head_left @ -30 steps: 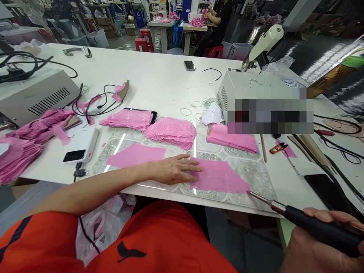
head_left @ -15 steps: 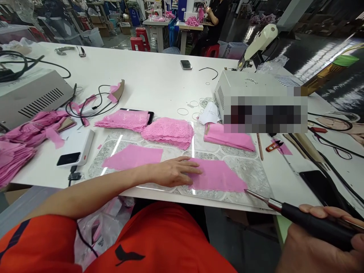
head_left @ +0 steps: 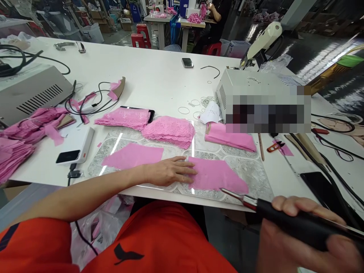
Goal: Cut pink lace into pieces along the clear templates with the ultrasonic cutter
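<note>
My left hand [head_left: 170,172] lies flat with fingers stretched out, its fingertips on the left end of a pink fabric piece [head_left: 217,174]. My right hand [head_left: 304,235] is wrapped round a black-handled tool with a slim pointed metal tip [head_left: 256,203]. The tip is at the lower edge of that fabric piece; whether it touches cannot be made out. A second pink fabric piece [head_left: 136,156] lies left of my left hand. Both pieces rest on a grey marbled mat [head_left: 250,170]. Behind them are two lacy pink stacks, one on the left [head_left: 125,118] and one in the middle [head_left: 169,132].
A folded pink bundle [head_left: 230,138] lies before a grey box [head_left: 241,81]. A snipper [head_left: 275,146], a dark phone [head_left: 321,189] and cables are to the right. A white power bank [head_left: 76,144] and pink fabric heaps [head_left: 17,151] are left. A person [head_left: 214,22] sits far back.
My right hand has moved the tool left, so its tip went from the fabric's lower right corner to along the lower edge. My left hand has shifted slightly left.
</note>
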{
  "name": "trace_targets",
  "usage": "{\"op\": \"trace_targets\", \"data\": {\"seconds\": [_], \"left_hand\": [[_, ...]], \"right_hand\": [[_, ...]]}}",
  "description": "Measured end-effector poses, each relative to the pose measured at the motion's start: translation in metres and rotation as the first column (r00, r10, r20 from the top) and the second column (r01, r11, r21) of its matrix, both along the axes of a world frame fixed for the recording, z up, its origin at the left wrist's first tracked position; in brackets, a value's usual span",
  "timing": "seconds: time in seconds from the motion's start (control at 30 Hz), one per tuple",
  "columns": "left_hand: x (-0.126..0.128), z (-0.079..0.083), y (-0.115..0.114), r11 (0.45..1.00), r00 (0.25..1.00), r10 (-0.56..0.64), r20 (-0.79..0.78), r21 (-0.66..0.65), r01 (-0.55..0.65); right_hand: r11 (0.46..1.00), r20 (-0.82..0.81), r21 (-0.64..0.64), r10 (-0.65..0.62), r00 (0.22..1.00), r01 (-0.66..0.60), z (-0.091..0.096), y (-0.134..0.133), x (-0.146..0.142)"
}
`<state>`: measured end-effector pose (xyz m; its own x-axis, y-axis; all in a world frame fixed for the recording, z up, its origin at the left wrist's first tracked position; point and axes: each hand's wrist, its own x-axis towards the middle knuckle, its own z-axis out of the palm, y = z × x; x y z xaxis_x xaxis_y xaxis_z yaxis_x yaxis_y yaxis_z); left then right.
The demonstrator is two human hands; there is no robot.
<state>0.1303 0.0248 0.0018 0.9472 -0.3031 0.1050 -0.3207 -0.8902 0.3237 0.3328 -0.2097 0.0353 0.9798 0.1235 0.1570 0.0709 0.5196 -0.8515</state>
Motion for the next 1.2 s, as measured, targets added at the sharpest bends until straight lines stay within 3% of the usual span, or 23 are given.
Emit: {"op": "trace_targets", "data": {"seconds": [0.07, 0.17, 0.3, 1.0, 1.2], "left_hand": [[-0.001, 0.0, 0.0, 1.0, 1.0, 0.0, 0.009, 0.001, 0.0], [-0.001, 0.001, -0.001, 1.0, 1.0, 0.001, 0.0, 0.015, -0.001], [0.0, 0.001, -0.003, 0.999, 1.0, 0.011, -0.023, 0.038, -0.01], [0.001, -0.001, -0.003, 1.0, 1.0, 0.025, -0.002, -0.001, -0.025], [0.002, -0.002, -0.006, 0.999, 0.999, 0.036, 0.002, -0.041, -0.036]], "right_hand": [[0.991, 0.163, 0.007, 0.131, 0.978, -0.134, -0.002, 0.013, -0.019], [0.93, 0.234, 0.011, 0.354, 0.905, -0.367, -0.008, 0.026, -0.039], [0.869, 0.267, 0.025, 0.47, 0.841, -0.494, -0.013, 0.033, -0.049], [0.852, 0.28, -0.013, 0.506, 0.816, -0.524, -0.015, 0.038, -0.053], [0.876, 0.248, -0.055, 0.477, 0.843, -0.479, -0.012, 0.038, -0.054]]}}
